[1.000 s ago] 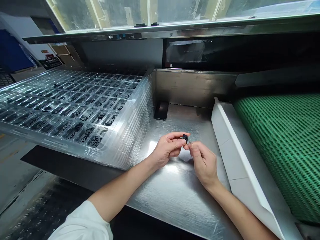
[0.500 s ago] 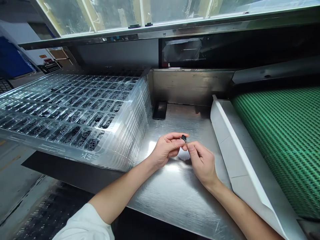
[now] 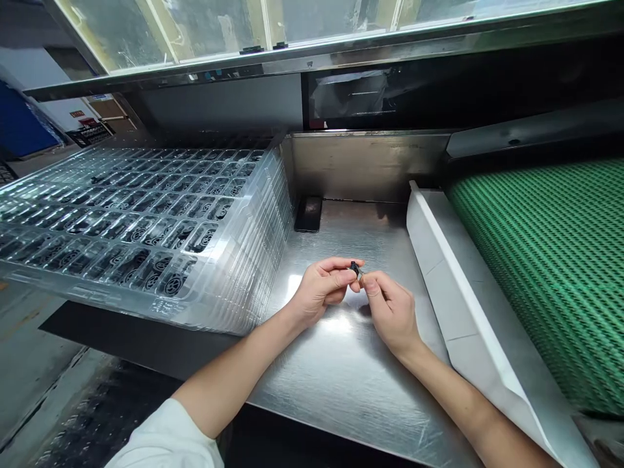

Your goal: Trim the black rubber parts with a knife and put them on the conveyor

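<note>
Head view, left hand: the left hand (image 3: 316, 291) pinches a small black part (image 3: 353, 266) between thumb and finger.
Right hand: the right hand (image 3: 392, 311) has its fingertips squeezed together on a thin shiny bit (image 3: 360, 275); its far end is too small to make out.
Where the black part lies: up at the left fingertips, above the metal table (image 3: 331, 390); the right fingertips are just beside it, on its right and a little nearer.
Which way it points: it looks a bit taller than wide, but I can't be sure; the shiny bit slants down toward the right hand.
Its look: dark, tiny, half hidden by fingers.
Left side: a tall pile of clear trays (image 3: 244, 266), with black round parts (image 3: 173, 284) in the top pockets.
Far side: a black phone (image 3: 308, 214) lies flat near the metal wall (image 3: 365, 162).
Right side: a white guard (image 3: 436, 260), then a bumpy green belt (image 3: 550, 260).
</note>
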`<control>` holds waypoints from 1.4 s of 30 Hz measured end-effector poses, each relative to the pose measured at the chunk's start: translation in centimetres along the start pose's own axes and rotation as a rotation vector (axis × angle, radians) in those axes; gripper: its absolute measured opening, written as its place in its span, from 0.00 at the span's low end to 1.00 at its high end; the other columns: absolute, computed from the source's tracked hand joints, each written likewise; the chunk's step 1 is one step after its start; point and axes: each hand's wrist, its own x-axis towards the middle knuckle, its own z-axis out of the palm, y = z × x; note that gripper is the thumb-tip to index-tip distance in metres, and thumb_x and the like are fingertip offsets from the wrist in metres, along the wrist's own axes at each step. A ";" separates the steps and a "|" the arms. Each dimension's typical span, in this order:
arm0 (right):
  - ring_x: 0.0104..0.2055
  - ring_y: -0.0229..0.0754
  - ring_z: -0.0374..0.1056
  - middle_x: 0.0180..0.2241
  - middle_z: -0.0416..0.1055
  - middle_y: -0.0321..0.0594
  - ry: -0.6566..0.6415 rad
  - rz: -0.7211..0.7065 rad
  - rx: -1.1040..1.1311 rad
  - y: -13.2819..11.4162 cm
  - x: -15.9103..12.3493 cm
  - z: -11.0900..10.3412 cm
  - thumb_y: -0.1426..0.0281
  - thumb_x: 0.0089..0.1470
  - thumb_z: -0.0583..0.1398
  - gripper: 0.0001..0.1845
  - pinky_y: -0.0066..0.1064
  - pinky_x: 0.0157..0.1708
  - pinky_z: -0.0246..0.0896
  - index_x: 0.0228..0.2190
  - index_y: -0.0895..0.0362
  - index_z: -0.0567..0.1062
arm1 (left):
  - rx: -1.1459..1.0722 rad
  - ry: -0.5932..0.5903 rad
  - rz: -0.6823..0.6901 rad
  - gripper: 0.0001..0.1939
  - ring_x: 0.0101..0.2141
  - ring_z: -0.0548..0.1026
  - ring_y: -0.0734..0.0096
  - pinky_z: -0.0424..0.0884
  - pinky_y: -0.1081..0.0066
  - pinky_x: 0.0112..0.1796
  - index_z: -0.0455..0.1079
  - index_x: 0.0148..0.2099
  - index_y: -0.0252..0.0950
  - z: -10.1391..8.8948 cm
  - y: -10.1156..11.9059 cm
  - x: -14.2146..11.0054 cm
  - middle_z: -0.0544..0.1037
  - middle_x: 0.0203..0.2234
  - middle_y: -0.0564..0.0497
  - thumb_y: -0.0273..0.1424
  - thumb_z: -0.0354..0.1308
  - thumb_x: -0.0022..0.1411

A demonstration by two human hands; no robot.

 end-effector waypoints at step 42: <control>0.27 0.41 0.59 0.26 0.68 0.32 0.064 0.020 0.123 0.1 0.2 0.2 0.58 0.73 0.59 0.19 0.31 0.29 0.54 0.30 0.53 0.73 | 0.044 -0.034 -0.040 0.25 0.18 0.55 0.86 0.44 0.77 0.20 0.82 0.49 0.31 -0.1 -0.9 0.1 0.76 0.26 0.50 0.40 0.75 0.53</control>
